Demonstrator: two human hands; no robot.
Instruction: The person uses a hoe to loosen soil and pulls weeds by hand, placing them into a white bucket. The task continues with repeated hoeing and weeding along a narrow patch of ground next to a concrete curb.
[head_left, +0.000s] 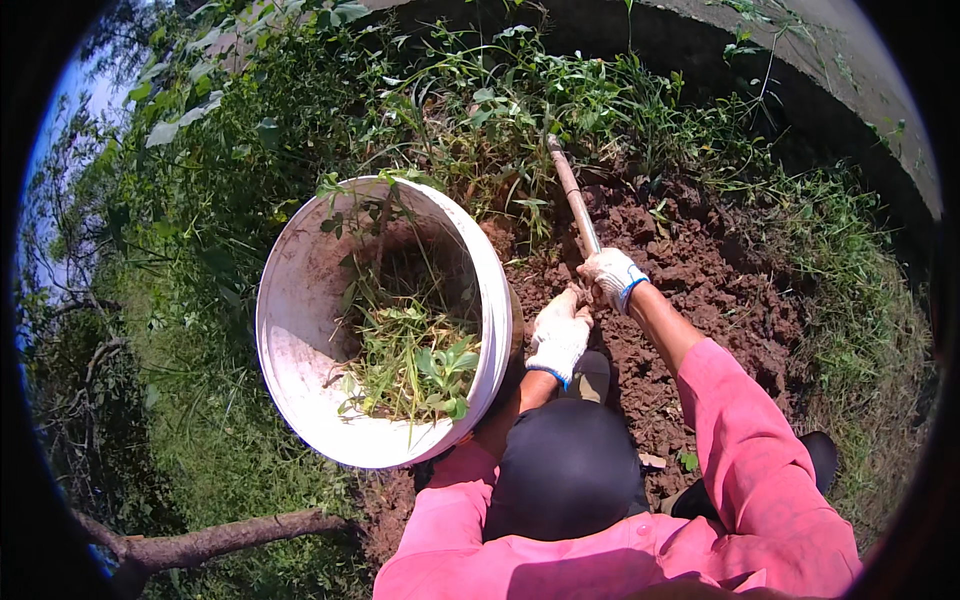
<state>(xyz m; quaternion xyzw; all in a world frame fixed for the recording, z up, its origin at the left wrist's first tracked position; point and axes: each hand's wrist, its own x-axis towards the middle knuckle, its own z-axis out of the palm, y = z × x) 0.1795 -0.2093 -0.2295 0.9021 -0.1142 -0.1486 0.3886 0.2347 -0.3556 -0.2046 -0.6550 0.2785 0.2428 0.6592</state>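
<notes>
My right hand (611, 276), in a white knit glove with a blue cuff edge, grips a slim rod-like handle (574, 191) that points up towards the weeds. Just below and left of it is my left hand (561, 330), gloved alike, its fingers curled near the handle's lower end; what lies within them cannot be made out. Left of my hands a large white plastic bucket (495, 315) leans with its mouth towards me, the left forearm passing behind its rim. Pulled grass and leafy weeds (420, 367) lie inside the bucket. Loose reddish-brown soil (705, 300) surrounds the right hand.
A curved concrete edge (847, 127) runs along the top right. Grass and leafy weeds (217, 300) grow on the left and behind the soil. A thick branch (232, 536) lies at the lower left. My knee (570, 469) and shoes are below my hands.
</notes>
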